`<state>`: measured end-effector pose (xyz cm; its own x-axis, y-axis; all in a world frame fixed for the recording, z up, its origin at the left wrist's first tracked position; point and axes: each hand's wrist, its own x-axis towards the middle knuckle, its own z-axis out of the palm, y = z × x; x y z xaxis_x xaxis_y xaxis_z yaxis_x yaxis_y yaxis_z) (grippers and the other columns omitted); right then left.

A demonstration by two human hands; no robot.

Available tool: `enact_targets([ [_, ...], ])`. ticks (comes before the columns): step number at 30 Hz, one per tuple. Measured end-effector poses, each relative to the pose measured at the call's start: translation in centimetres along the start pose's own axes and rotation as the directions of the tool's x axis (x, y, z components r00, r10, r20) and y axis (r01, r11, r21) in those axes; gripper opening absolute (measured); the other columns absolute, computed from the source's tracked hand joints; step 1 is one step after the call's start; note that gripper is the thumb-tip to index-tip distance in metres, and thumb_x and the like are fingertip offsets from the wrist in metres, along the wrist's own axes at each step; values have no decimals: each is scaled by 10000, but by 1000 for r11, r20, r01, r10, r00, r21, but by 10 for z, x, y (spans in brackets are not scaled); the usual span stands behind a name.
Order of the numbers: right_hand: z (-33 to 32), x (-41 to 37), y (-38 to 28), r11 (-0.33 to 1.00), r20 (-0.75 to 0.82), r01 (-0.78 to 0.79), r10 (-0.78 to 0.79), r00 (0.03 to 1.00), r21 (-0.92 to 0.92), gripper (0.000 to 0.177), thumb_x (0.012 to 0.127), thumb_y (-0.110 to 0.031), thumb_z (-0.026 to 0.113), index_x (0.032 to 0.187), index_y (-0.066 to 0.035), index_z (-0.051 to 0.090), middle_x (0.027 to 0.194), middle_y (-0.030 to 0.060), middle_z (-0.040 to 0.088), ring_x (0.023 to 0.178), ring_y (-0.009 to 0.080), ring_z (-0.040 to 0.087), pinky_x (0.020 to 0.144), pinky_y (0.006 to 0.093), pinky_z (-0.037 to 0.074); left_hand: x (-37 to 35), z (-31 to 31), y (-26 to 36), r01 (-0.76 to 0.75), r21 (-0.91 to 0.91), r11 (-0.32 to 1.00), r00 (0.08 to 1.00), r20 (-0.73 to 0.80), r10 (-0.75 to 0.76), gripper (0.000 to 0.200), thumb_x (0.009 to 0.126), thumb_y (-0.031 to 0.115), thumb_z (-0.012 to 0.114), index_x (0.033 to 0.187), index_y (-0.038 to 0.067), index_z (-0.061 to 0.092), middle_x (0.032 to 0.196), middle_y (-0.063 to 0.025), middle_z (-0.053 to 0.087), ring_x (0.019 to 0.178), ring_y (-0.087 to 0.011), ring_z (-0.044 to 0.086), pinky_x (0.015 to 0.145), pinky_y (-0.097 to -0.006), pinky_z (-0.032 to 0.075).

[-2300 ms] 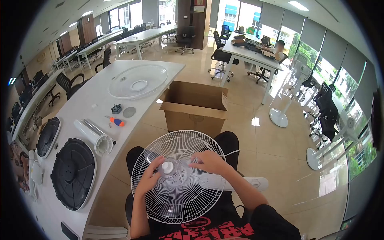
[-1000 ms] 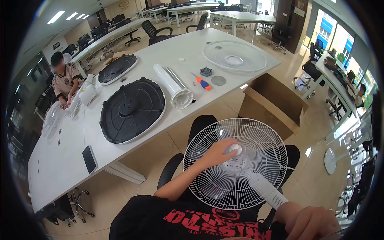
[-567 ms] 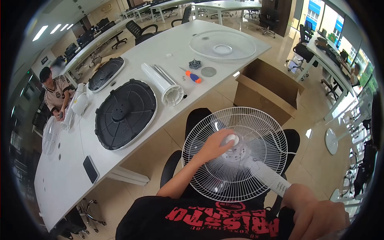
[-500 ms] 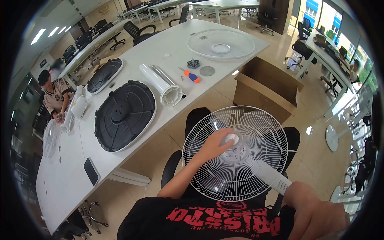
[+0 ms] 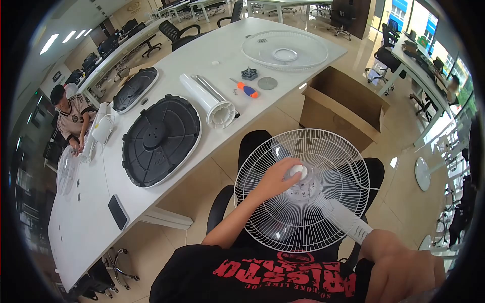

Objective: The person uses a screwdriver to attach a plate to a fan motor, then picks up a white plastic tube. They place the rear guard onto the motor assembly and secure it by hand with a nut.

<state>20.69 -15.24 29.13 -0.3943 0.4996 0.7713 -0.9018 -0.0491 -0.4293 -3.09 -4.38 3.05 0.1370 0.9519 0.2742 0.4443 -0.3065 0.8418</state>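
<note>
A white wire fan cage rests over my lap, with clear blades inside it. My left hand reaches over the cage from the left, its fingers closed round a white knob at the centre. A white plastic neck extends from the hub to the lower right. Beside the end of this neck is my right wrist; the fingers of that hand are hidden. On the table, an orange and blue screwdriver lies near a dark star-shaped part and a grey disc.
The white table holds two black round bases, white tubes, a clear cage and a phone. An open cardboard box stands beyond the fan. Another person works at the far left.
The whole view has shifted slightly, so the fan and table parts appear a little further right. My left hand keeps its place at the knob. The other person's hands have moved slightly.
</note>
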Motion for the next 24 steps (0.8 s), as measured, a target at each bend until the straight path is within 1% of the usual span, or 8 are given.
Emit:
enact_targets([
  [2, -5, 7, -5, 994, 63, -54, 48, 997, 99, 214, 1049, -317, 616, 925, -164, 699, 751, -5, 641, 500, 81, 564, 401, 233, 388, 0, 0, 1, 6, -4, 1000, 1000, -3, -6, 393, 956, 275, 684, 1264, 35, 640, 1291, -145, 662, 1191, -310, 647, 1038, -387, 489],
  [4, -22, 19, -8, 973, 234, -118, 70, 970, 198, 129, 1053, -287, 607, 1084, -179, 671, 718, 34, 663, 484, 110, 572, 423, 245, 407, 0, -1, 1, -1, 11, 1000, 1000, -12, 1, 387, 958, 272, 683, 1261, 34, 641, 1292, -143, 662, 1195, -307, 644, 1040, -388, 489],
  [6, -52, 28, -6, 942, 455, -194, 51, 889, 273, 368, 1064, -251, 586, 1428, -216, 625, 677, 108, 716, 457, 167, 586, 471, 263, 445, 1, -2, 2, 4, 21, 1000, 1000, -13, -4, 384, 958, 264, 685, 1261, 34, 641, 1294, -141, 663, 1199, -308, 643, 1045, -390, 486],
  [8, -52, 21, 6, 955, 201, -70, 11, 979, 288, 165, 1059, -216, 562, 1012, -77, 639, 857, 136, 709, 448, 215, 552, 461, 314, 487, 0, 1, -2, -11, 14, 1000, 1000, -25, 11, 376, 952, 243, 694, 1260, 34, 643, 1288, -141, 666, 1204, -304, 642, 1051, -390, 481],
  [10, -49, 22, 5, 973, 126, -43, 15, 992, 227, 324, 1073, -226, 521, 860, -10, 635, 960, 154, 701, 427, 236, 521, 428, 330, 485, 0, 2, 0, -1, -3, 1000, 1000, -19, 1, 370, 950, 234, 696, 1256, 32, 645, 1288, -141, 667, 1207, -303, 643, 1053, -389, 478],
  [17, -29, 5, 2, 997, -17, -77, 77, 997, 1, 381, 1140, -416, 269, 1144, -125, 514, 1143, 80, 672, 422, 212, 452, 378, 312, 389, 0, 4, -2, -7, -4, 1000, 999, -32, 7, 351, 949, 212, 684, 1241, 21, 648, 1275, -155, 673, 1184, -314, 650, 1035, -384, 481],
  [21, -42, 17, 10, 978, 300, -83, 22, 954, 191, 388, 1131, -478, 225, 1163, -208, 502, 1043, 46, 706, 460, 206, 462, 407, 298, 382, 1, 3, 0, -25, -11, 1000, 1000, -15, 25, 357, 949, 232, 680, 1237, 23, 645, 1262, -161, 668, 1177, -330, 648, 1025, -392, 486],
  [24, -39, 13, 0, 979, 282, -121, 71, 957, 167, 398, 1126, -499, 233, 1174, -207, 500, 1031, 59, 720, 472, 210, 471, 414, 308, 391, 2, 2, 3, -2, -16, 1000, 1000, -5, 1, 361, 951, 227, 680, 1250, 28, 642, 1291, -158, 657, 1210, -322, 633, 1044, -389, 474],
])
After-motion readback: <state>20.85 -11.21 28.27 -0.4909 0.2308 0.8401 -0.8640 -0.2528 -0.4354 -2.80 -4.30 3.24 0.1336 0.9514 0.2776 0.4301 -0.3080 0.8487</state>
